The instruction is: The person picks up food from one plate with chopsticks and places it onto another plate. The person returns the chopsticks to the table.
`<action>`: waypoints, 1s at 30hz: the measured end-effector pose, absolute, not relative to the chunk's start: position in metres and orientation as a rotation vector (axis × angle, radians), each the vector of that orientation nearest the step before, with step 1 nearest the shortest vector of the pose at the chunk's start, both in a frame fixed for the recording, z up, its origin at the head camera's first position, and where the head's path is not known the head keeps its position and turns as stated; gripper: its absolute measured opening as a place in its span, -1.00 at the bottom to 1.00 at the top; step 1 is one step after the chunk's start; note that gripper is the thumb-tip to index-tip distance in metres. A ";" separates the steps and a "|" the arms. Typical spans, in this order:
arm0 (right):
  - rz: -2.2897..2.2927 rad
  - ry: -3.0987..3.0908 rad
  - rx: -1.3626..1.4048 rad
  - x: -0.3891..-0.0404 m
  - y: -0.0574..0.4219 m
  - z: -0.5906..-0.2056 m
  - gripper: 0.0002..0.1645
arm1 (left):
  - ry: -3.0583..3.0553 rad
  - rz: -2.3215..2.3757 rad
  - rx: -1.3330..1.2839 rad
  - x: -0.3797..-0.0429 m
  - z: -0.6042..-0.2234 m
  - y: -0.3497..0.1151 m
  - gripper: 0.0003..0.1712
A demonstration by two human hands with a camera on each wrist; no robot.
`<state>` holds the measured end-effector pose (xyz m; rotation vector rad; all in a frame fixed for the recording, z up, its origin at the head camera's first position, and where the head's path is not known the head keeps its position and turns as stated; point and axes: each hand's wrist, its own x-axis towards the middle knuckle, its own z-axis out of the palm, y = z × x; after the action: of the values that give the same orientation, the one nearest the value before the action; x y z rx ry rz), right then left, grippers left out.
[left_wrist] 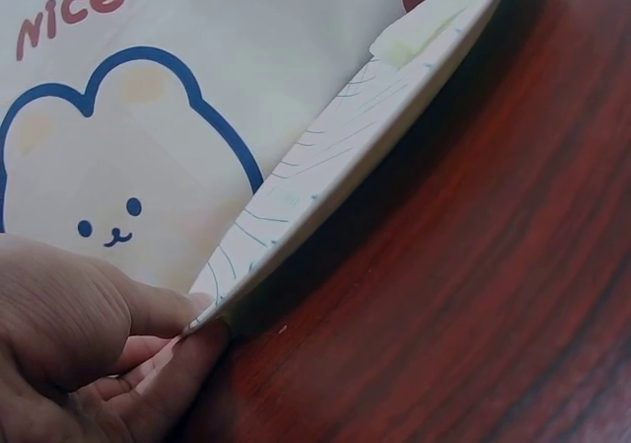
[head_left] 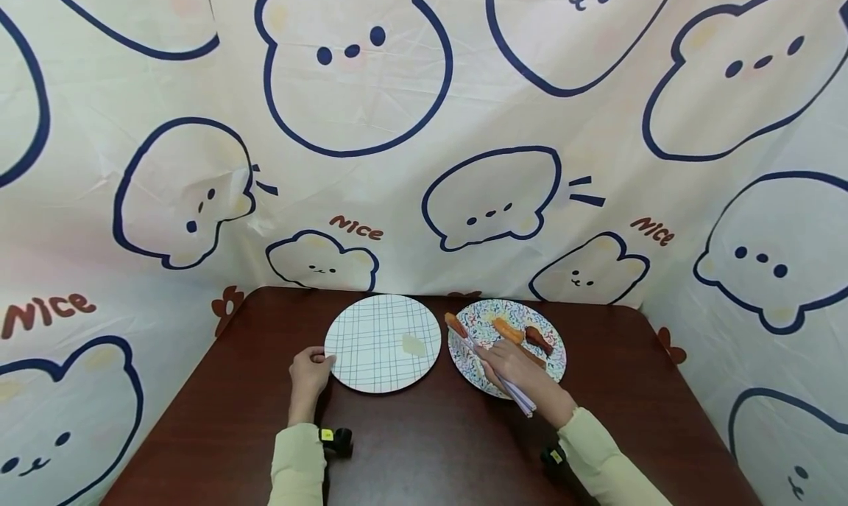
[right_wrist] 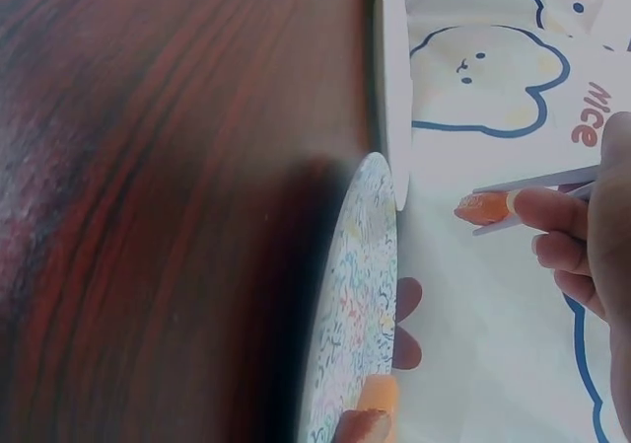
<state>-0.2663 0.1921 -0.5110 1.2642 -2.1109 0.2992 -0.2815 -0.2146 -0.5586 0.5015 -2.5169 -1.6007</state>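
Note:
My left hand [head_left: 308,381] pinches the left rim of a white plate with a blue-green grid [head_left: 371,344], thumb on top and fingers beneath. On that plate's right side lies a thin pale-green slice [head_left: 414,345]. My right hand [head_left: 520,370] holds pale lavender chopsticks [head_left: 518,395] over a multicoloured speckled plate [head_left: 473,370]. Between their tips is an orange-brown piece of food [right_wrist: 483,208], above that plate's left rim. Still on the speckled plate are a yellow-orange elongated piece [head_left: 507,330] and a dark brown, drumstick-like piece [head_left: 538,339]; my right hand partly covers another piece.
Both plates stand side by side toward the back of a dark brown wooden table [head_left: 424,454]. A cream cloth with bear drawings [head_left: 358,79] hangs behind the table and along both sides. Black wrist cameras [head_left: 339,441] sit by each cuff.

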 end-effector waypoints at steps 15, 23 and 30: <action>0.405 -2.253 1.170 -0.261 0.173 -0.509 -0.57 | -2.506 -1.615 0.512 -0.282 -0.558 -0.215 -0.55; 0.384 -2.177 1.237 -0.265 0.163 -0.512 -0.64 | -2.509 -1.634 0.500 -0.283 -0.558 -0.214 -0.57; 0.336 -2.282 1.194 -0.257 0.152 -0.507 -0.59 | -2.498 -1.642 0.513 -0.281 -0.559 -0.217 -0.57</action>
<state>-0.2574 0.1520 -0.5068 1.1939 -2.2823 0.3356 -0.2814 -0.2165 -0.5594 0.5129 -2.4984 -1.6416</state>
